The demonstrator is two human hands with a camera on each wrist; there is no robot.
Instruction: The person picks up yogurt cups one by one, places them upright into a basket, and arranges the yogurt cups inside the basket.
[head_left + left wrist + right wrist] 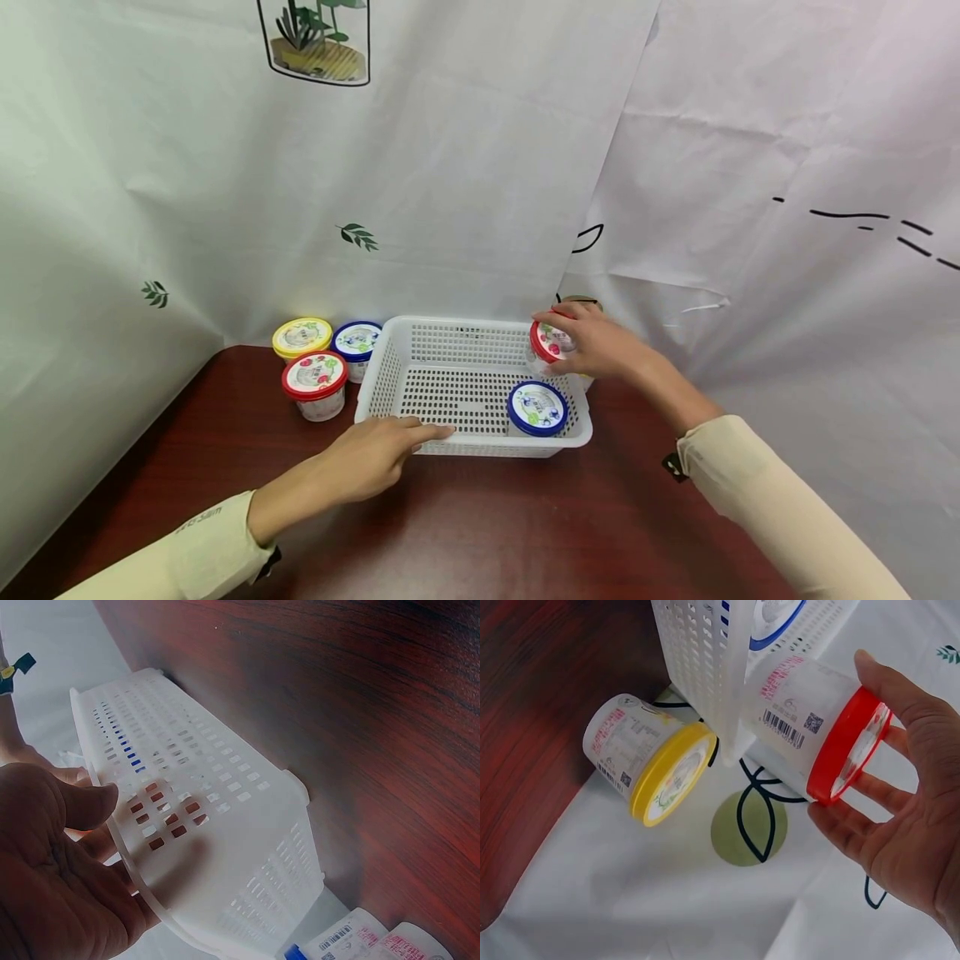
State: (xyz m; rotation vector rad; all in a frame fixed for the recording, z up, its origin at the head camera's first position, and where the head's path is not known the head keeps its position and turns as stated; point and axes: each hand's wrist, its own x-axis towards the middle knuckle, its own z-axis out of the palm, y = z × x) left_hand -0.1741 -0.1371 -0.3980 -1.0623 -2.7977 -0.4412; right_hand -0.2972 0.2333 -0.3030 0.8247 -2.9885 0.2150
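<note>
My left hand (371, 458) grips the near rim of a white perforated plastic basket (386, 367). The left wrist view shows its thumb outside the wall and the other fingers behind it. At the basket's right end, my right hand (600, 343) holds a red-lidded tub (810, 720) by the lid, with thumb and fingers spread around it. This tub is at the basket's right wall; the wrist view does not show what its base rests on. A blue-lidded tub (537, 408) stands inside the basket's near right corner.
Left of the basket stand yellow-lidded (302, 337), red-lidded (316, 379) and blue-lidded (357, 343) tubs. Another yellow-lidded tub (649, 754) stands outside the basket's right wall. A white printed cloth (480, 167) hangs behind the dark red wooden table (480, 525).
</note>
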